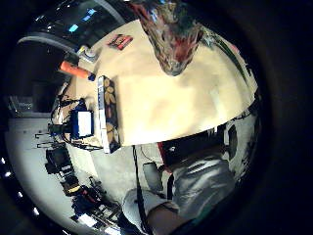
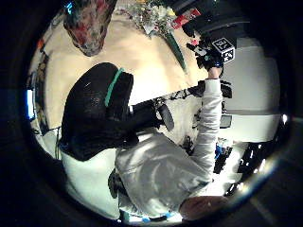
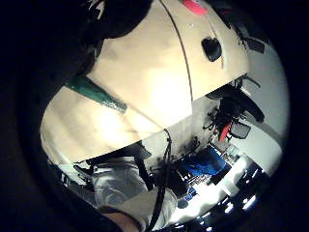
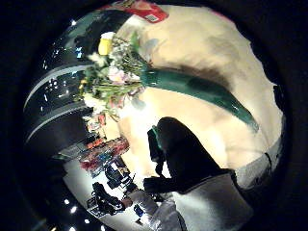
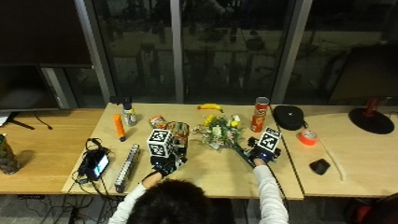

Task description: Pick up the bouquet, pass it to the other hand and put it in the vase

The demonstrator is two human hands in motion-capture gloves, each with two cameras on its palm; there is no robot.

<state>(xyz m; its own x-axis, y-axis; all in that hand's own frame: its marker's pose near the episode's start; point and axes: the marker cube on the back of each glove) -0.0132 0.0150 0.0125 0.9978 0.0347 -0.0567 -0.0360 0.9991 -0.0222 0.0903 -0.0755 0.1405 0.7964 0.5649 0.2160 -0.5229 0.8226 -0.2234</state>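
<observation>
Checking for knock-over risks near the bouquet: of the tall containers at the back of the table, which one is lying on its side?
The orange tube, lying flat near the left end. The red can and the small bottle both stand upright.

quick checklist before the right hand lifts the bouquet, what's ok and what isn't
1. Bouquet of mixed flowers with green wrapped stems lying flat on the light wooden table: ok.
2. Right hand at the stem end: ok.
3. Fingers closed round the stems: cannot tell.
4. Left hand free to receive: ok, it holds nothing.
5. Multicoloured patterned vase upright beside the left hand: ok.
6. Red cylindrical can stands behind the flowers, apart from them: ok.
</observation>
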